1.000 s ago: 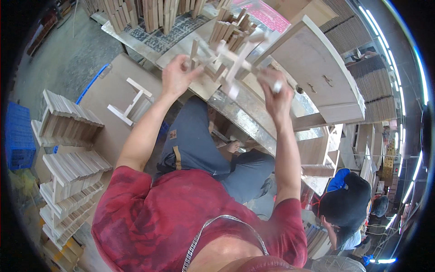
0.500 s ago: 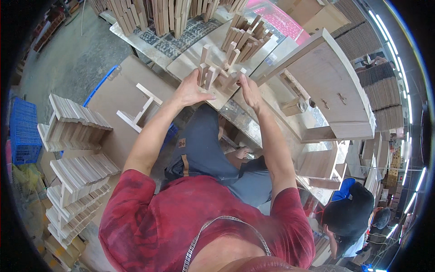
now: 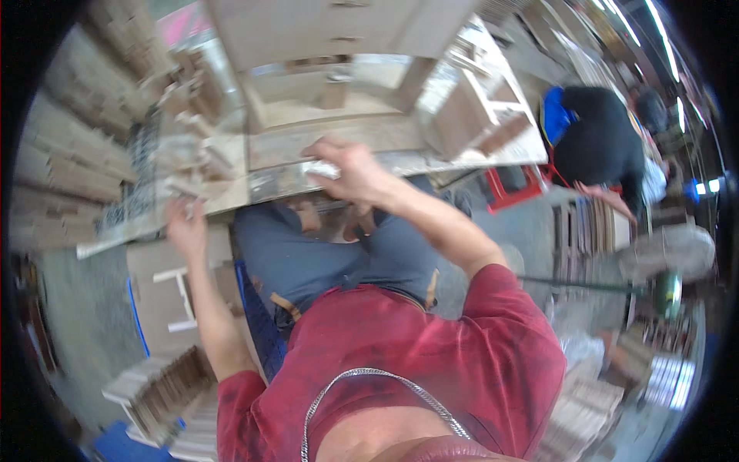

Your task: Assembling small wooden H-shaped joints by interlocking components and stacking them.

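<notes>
My left hand is at the table's front edge, its fingers up against small wooden blocks. Motion smears those fingers, so whether they grip a block is unclear. Over the front strip of the bench my right hand hovers with thumb and fingers apart. A white patch shows between them; it looks like part of the bench surface, though blur makes this uncertain. Behind that hand stands a large pale wooden panel frame with a lower rail.
Stacked wooden strips fill the table's left side. An open wooden box frame sits at its right end. Below left are an H-shaped wooden piece and a stack of frames. A red stool and another person are at right.
My view and body have turned right, toward the panel frame. Both hands were together at the small blocks; my right hand has left them for the bench front, while my left stays beside them.
</notes>
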Tool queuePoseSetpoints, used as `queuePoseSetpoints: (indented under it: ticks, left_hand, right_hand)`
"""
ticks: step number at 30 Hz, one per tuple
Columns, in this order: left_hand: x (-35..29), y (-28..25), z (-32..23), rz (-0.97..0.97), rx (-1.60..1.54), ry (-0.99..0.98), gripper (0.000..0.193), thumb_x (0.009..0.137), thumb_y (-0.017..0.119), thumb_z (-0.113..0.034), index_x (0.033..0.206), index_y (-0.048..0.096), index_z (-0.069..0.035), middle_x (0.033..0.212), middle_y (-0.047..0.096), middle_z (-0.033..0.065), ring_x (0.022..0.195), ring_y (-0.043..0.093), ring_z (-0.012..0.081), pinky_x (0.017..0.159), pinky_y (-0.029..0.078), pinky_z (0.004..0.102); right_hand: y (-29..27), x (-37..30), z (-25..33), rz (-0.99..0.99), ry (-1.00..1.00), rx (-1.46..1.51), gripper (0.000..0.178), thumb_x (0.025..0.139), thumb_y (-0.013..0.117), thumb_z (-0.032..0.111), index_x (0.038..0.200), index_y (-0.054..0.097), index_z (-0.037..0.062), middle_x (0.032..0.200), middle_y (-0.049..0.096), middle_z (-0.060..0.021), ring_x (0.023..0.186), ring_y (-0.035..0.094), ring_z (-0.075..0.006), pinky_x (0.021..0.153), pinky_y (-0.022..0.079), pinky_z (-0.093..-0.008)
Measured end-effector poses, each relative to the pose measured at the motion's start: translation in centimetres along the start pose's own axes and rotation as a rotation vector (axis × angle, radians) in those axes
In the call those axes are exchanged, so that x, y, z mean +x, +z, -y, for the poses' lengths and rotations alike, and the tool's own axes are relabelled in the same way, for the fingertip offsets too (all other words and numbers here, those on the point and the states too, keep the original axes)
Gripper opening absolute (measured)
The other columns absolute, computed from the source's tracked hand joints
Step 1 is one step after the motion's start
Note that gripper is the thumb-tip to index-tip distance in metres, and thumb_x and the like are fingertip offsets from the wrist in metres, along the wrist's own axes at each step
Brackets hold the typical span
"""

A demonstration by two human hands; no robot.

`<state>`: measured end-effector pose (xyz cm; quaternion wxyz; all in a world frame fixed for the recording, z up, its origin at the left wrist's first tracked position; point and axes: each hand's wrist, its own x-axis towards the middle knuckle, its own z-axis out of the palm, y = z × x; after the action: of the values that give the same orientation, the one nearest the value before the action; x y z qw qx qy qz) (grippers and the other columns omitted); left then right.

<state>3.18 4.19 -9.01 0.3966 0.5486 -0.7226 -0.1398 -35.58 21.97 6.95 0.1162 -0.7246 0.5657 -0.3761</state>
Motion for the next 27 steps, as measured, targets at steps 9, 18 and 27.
queuePoseSetpoints:
  ticks: [9, 18, 27]
  left_hand:
    - [-7.1, -13.7, -5.0, 0.056, 0.741, -0.381, 0.051, 0.087, 0.08, -0.032, 0.12, 0.065, 0.004, 0.115, 0.069, 0.0242, 0.113, 0.065, 0.041, 0.097, 0.051, 0.0472]
    - [-15.9, -15.7, 6.9, 0.253, 0.707, -0.477, 0.031, 0.079, 0.082, -0.025, 0.098, 0.072, -0.002, 0.096, 0.072, 0.024, 0.095, 0.07, 0.0433, 0.085, 0.054, 0.0517]
    - [-11.5, -17.9, -5.3, -0.506, -0.342, -0.531, 0.019, 0.09, 0.074, -0.014, 0.101, 0.076, 0.001, 0.085, 0.073, 0.0068, 0.082, 0.067, 0.0173, 0.08, 0.053, 0.0368]
  right_hand:
    - [-32.6, -16.1, -11.5, -0.112, 0.41, -1.008, 0.047, 0.074, 0.078, 0.015, 0.119, 0.07, 0.0104, 0.135, 0.063, -0.011, 0.12, 0.057, -0.036, 0.104, 0.048, -0.044]
    - [-32.8, -13.8, -11.1, -0.077, 0.345, -0.781, 0.029, 0.074, 0.077, 0.015, 0.099, 0.073, 0.0004, 0.122, 0.068, -0.0189, 0.117, 0.058, -0.0377, 0.099, 0.047, -0.0432]
    - [-12.2, -11.5, 0.6, 0.024, 0.567, 0.086, 0.031, 0.08, 0.084, 0.017, 0.103, 0.071, 0.0004, 0.089, 0.066, -0.0013, 0.081, 0.06, -0.0099, 0.077, 0.048, -0.028]
